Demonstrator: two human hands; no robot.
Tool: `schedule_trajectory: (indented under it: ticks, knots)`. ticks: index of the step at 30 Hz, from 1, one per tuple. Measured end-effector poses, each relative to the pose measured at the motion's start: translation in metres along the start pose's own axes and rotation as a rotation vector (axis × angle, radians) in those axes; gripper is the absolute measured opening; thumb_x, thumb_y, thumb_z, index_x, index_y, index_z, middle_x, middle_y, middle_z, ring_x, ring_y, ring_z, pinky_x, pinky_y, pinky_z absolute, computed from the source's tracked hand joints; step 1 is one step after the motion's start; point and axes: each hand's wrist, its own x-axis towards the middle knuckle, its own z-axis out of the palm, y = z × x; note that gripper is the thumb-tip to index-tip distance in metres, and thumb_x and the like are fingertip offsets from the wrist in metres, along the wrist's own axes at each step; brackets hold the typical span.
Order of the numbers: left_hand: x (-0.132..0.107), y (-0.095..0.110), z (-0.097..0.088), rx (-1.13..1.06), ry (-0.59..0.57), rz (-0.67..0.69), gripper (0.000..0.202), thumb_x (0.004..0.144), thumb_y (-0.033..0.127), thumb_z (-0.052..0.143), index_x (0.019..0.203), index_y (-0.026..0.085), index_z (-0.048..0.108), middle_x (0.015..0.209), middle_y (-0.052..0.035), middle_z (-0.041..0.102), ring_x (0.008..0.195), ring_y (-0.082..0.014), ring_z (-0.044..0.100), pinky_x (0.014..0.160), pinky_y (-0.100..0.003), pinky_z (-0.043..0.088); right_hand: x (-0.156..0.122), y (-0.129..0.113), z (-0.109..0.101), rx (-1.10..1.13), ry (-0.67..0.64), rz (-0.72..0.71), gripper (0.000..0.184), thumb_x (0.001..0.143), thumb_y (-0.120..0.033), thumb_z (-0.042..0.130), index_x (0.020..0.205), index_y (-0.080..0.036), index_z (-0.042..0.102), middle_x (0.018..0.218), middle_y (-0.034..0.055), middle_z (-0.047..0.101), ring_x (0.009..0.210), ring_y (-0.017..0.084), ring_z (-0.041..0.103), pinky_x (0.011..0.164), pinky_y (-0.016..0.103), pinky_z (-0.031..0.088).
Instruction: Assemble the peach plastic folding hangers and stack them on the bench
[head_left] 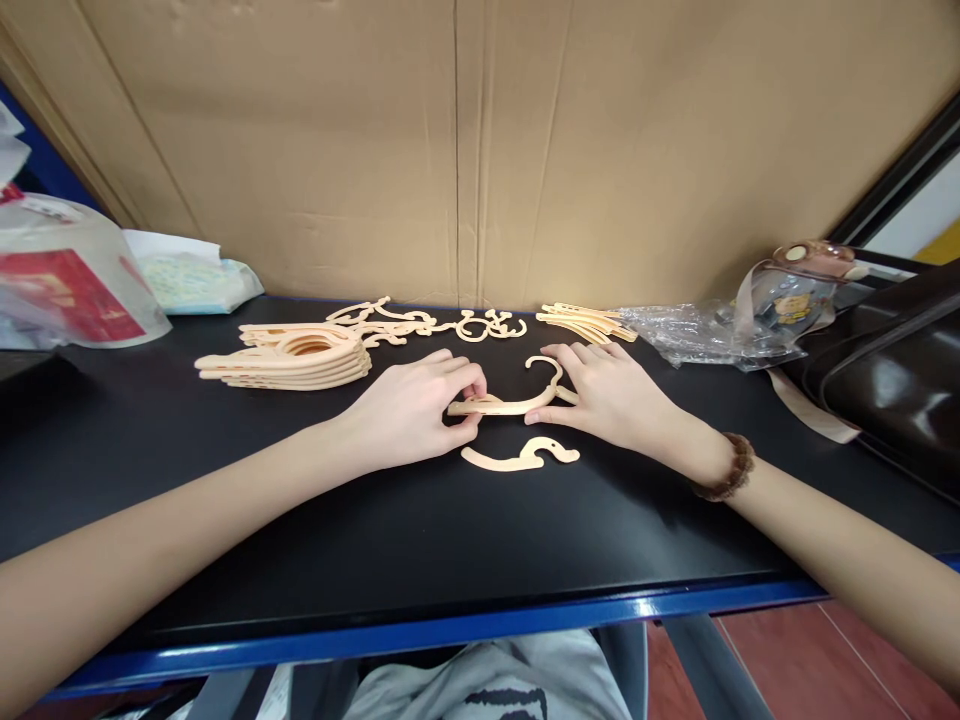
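Note:
My left hand (420, 405) pinches the left end of a pale wooden hanger piece (510, 403) that lies on the black table (375, 540). My right hand (611, 395) rests on the piece's right end, near its hook, with fingers pressed down on it. A second loose hanger piece (521, 457) lies flat just in front of both hands. A stack of finished hangers (289, 357) sits to the left. Loose hook parts (420, 322) lie behind my hands, and a small pile of curved strips (585, 320) lies at the back right.
A cardboard wall (480, 140) closes off the back. Plastic bags (67, 280) and a tissue pack (191, 278) sit at the left. Crumpled clear plastic (697, 335), a bottle (795, 290) and a dark bag (892, 370) crowd the right. The blue table edge (450, 630) runs along the front.

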Motion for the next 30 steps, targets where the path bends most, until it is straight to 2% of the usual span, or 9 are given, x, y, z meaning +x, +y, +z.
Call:
schedule_trajectory:
  ticks: [8,14,21,26,30]
  knots:
    - [0.002,-0.012,0.004,0.028,-0.004,-0.019,0.007,0.079,0.023,0.050,0.085,0.022,0.053,0.085,0.0005,0.059,0.085,-0.0183,0.055,0.061,-0.026,0.039,-0.001,-0.004,-0.004,0.222,-0.120,-0.145,0.063,0.085,-0.065,0.047,0.128,-0.019,0.049,0.112,0.0106,0.063,0.105,0.028,0.056,0.096,0.043,0.036]
    - [0.003,-0.013,0.006,0.036,-0.006,-0.001,0.008,0.079,0.021,0.047,0.085,0.021,0.053,0.088,-0.0002,0.060,0.088,-0.0185,0.053,0.066,-0.027,0.042,-0.002,-0.009,-0.007,0.362,-0.134,-0.210,0.062,0.087,-0.062,0.048,0.131,-0.019,0.046,0.118,0.0110,0.061,0.110,0.028,0.054,0.096,0.044,0.037]
    - [0.003,-0.014,0.005,0.054,-0.009,0.003,0.011,0.082,0.022,0.044,0.087,0.021,0.054,0.092,-0.0015,0.061,0.091,-0.0201,0.053,0.071,-0.030,0.044,-0.002,-0.015,-0.012,0.429,-0.140,-0.239,0.043,0.097,-0.045,0.040,0.131,-0.019,0.047,0.122,0.0094,0.060,0.113,0.025,0.052,0.097,0.043,0.038]
    - [0.005,-0.018,0.007,0.104,0.015,-0.063,0.014,0.082,0.018,0.043,0.090,0.021,0.055,0.096,-0.0033,0.061,0.096,-0.0220,0.054,0.073,-0.032,0.046,-0.002,-0.015,-0.013,0.482,-0.170,-0.248,0.040,0.099,-0.040,0.038,0.133,-0.022,0.046,0.121,0.0075,0.061,0.112,0.023,0.053,0.097,0.041,0.039]
    - [0.004,-0.017,0.006,0.168,0.034,-0.118,0.021,0.086,0.015,0.036,0.091,0.019,0.056,0.097,-0.0060,0.061,0.099,-0.0241,0.054,0.077,-0.035,0.047,-0.002,-0.018,-0.014,0.512,-0.158,-0.294,0.043,0.096,-0.042,0.045,0.134,-0.022,0.045,0.123,0.0077,0.060,0.111,0.022,0.053,0.097,0.038,0.038]
